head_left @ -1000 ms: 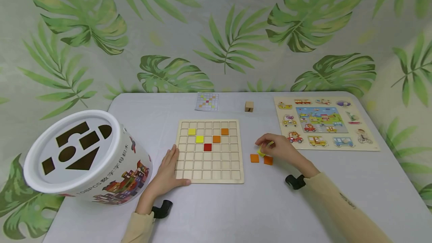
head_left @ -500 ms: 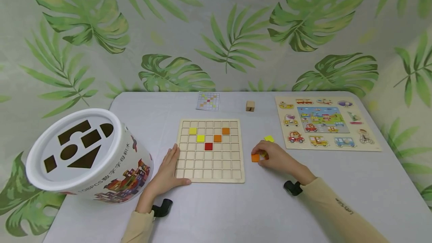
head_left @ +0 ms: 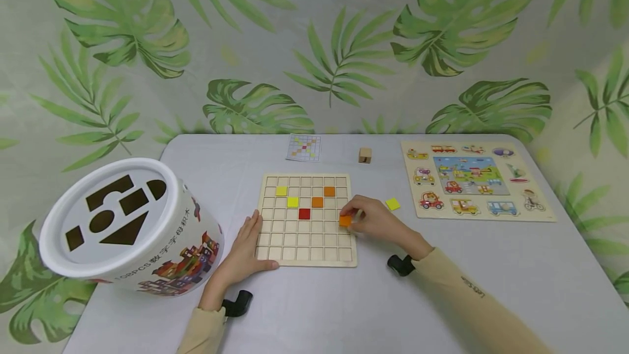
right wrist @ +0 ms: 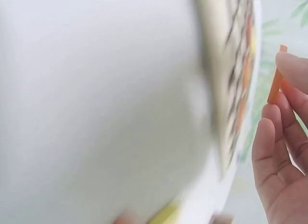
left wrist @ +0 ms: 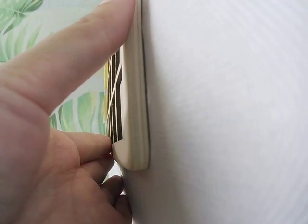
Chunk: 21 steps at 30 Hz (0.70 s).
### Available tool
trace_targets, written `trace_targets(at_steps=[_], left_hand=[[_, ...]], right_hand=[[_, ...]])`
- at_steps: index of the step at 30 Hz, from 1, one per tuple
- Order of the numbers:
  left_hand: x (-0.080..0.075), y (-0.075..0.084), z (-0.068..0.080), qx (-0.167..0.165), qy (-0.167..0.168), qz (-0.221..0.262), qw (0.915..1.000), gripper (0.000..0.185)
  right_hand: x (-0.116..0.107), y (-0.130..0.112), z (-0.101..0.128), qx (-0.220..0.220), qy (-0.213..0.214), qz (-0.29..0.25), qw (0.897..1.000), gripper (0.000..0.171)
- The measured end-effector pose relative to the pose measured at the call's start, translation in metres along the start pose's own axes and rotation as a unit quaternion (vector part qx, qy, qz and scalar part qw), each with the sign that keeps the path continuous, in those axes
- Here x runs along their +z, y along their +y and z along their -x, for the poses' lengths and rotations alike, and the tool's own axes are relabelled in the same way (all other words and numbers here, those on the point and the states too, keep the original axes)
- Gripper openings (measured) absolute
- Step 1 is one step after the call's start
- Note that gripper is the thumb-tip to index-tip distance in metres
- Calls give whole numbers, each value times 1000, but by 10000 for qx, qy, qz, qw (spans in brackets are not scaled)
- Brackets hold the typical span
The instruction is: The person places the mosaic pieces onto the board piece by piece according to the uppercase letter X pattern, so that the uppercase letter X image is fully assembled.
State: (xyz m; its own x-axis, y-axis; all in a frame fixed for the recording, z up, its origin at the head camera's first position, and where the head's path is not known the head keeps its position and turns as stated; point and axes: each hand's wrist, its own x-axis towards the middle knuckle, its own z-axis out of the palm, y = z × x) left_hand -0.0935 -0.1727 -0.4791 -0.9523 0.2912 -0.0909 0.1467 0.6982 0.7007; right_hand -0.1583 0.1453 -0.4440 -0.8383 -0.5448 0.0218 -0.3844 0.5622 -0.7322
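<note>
Right hand (head_left: pixel 373 220): pinches an orange tile (head_left: pixel 345 221) over the right edge of the wooden grid board (head_left: pixel 305 258); grip looks shallow, though the wrist view is blurred. Risk: tile slips or lands askew across cells. Left hand (head_left: pixel 241 253): flat, fingers straight, bracing the board's left edge.

Bucket (head_left: pixel 130 228) left of grid board (head_left: pixel 306 255)

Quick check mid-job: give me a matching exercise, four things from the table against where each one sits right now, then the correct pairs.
Things:
1. orange tile
2. loose yellow tile
3. red tile
4. wooden cube

Places:
A. in a cell of the grid board
B. on the table near the back edge
C. pinched by the right hand
D. on the table right of the board

Pairs: 1-C, 2-D, 3-A, 4-B
</note>
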Motion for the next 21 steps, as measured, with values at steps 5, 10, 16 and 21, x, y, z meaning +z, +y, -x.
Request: trace_targets(at_steps=[5,10,16,21], left_hand=[[0,0,0,-24,-4,-14,10000,115],[0,0,1,-60,-35,-12,10000,115],[-2,0,2,-41,-47,-13,10000,114],[-2,-1,2,17,-56,-37,10000,114]], right_hand=[[19,-24,-26,-380,-206,-162,9989,24],[41,-41,-48,-645,-433,-51,9970,21],[59,-55,-63,-554,-668,239,9959,19],[69,-56,-71,-498,-739,475,9949,18]])
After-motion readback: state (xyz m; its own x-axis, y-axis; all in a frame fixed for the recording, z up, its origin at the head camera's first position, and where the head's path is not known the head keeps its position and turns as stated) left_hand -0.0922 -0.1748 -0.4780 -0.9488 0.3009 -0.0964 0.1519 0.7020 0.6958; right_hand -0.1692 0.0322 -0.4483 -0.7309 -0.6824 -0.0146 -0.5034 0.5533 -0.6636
